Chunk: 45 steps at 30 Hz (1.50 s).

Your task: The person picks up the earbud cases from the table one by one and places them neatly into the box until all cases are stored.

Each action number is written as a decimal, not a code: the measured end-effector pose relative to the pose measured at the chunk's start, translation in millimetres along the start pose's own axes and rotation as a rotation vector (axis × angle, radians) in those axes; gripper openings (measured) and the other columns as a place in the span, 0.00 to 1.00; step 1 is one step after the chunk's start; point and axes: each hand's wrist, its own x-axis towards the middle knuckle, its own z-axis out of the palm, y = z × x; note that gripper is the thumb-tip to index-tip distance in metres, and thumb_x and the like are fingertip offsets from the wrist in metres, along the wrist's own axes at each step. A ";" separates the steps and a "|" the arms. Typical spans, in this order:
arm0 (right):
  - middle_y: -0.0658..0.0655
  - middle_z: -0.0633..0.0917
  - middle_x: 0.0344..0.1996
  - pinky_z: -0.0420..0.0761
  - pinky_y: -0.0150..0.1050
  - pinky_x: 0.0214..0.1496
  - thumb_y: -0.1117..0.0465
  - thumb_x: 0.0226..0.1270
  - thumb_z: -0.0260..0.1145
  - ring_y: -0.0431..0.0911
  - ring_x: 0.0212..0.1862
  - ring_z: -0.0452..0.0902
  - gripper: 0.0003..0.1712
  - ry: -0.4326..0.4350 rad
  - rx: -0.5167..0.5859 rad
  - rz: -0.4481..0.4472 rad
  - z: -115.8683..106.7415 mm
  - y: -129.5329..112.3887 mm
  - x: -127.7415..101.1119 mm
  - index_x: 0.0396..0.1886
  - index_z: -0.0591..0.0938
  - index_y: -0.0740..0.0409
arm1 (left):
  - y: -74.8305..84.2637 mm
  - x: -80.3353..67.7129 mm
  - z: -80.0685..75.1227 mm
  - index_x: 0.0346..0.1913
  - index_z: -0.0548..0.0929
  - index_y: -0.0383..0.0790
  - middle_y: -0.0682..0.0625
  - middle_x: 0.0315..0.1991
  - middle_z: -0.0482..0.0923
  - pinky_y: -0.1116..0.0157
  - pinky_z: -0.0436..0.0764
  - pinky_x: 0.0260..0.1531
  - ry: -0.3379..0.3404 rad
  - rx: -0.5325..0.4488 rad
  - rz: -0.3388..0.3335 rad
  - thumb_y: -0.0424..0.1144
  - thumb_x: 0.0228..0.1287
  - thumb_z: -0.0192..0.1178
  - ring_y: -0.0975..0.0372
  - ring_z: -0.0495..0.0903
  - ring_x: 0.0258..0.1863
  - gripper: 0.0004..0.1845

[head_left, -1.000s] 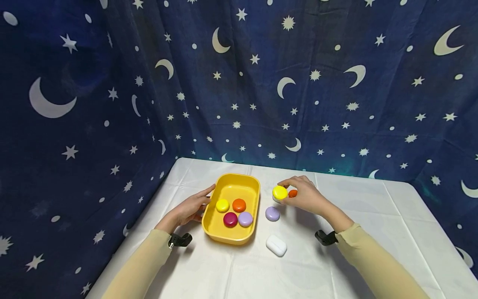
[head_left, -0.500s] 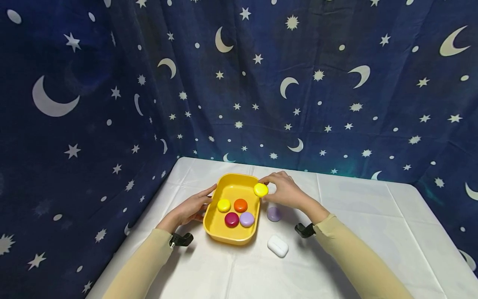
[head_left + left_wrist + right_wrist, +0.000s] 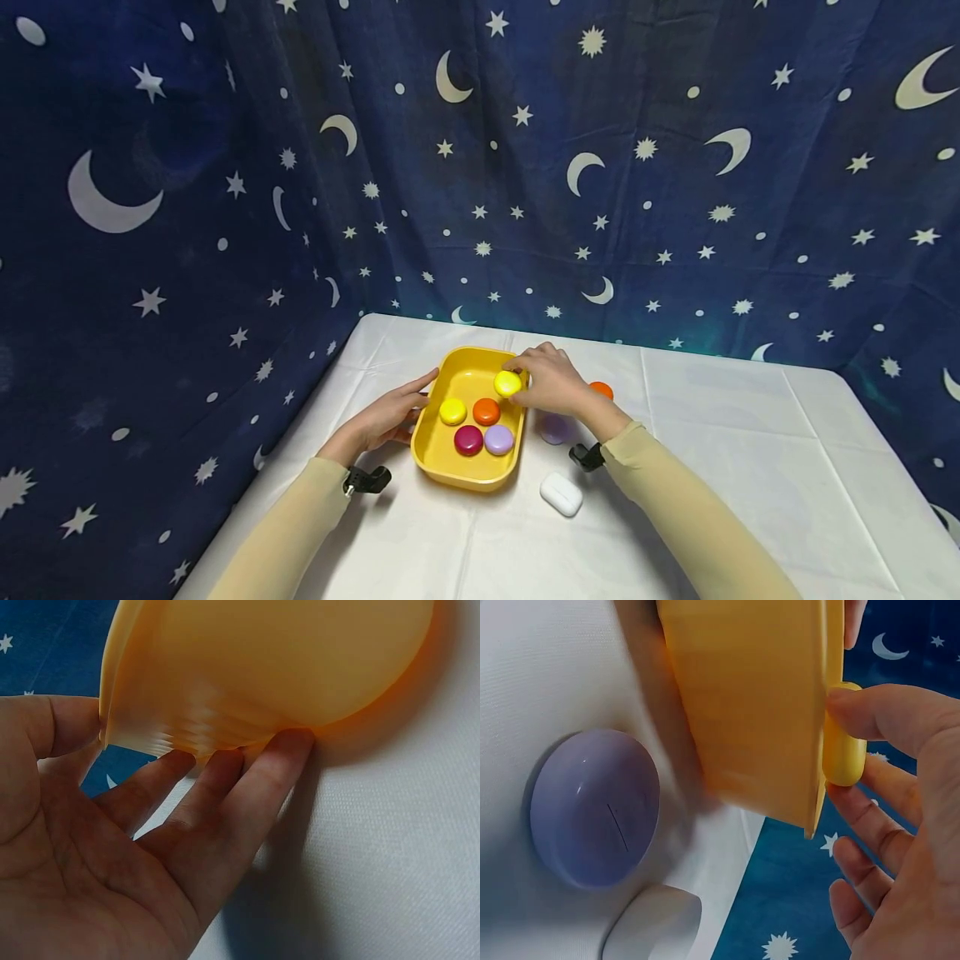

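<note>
A yellow tray sits on the white table and holds a yellow, an orange, a dark red and a lilac round case. My right hand pinches a second yellow round case between thumb and fingers over the tray's right rim; the right wrist view shows that case just past the tray wall. My left hand lies with straight fingers against the tray's left side, fingertips under its wall in the left wrist view.
A lilac round case lies right of the tray, partly behind my right wrist, and shows large in the right wrist view. An orange case sits further right. A white earbud case lies nearer me. Star-patterned blue curtains stand behind and left.
My right hand lifted the yellow case from the table right of the tray and carried it left, over the tray's rim. The left hand stayed against the tray.
</note>
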 end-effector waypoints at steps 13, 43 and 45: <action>0.54 0.83 0.52 0.66 0.55 0.63 0.47 0.57 0.76 0.53 0.58 0.67 0.34 0.070 0.032 -0.005 -12.0 7.0 -7.6 0.64 0.83 0.48 | 0.0 1.1 1.1 0.81 0.58 0.67 0.41 0.74 0.66 0.51 0.86 0.42 0.007 0.013 -0.004 0.42 0.77 0.50 0.51 0.80 0.56 0.34; 0.53 0.84 0.51 0.62 0.61 0.63 0.56 0.61 0.73 0.55 0.61 0.66 0.30 0.208 0.131 0.005 -50.6 62.8 -69.8 0.65 0.82 0.48 | 0.3 0.1 1.3 0.81 0.58 0.66 0.41 0.76 0.62 0.49 0.86 0.43 0.010 0.008 -0.001 0.42 0.78 0.49 0.49 0.78 0.61 0.33; 0.54 0.84 0.51 0.63 0.61 0.63 0.56 0.61 0.73 0.55 0.61 0.66 0.30 0.206 0.128 0.014 -51.5 66.7 -72.7 0.65 0.82 0.48 | 0.2 -0.1 1.7 0.81 0.58 0.66 0.41 0.76 0.63 0.49 0.86 0.43 0.009 0.006 0.001 0.42 0.78 0.49 0.49 0.78 0.61 0.33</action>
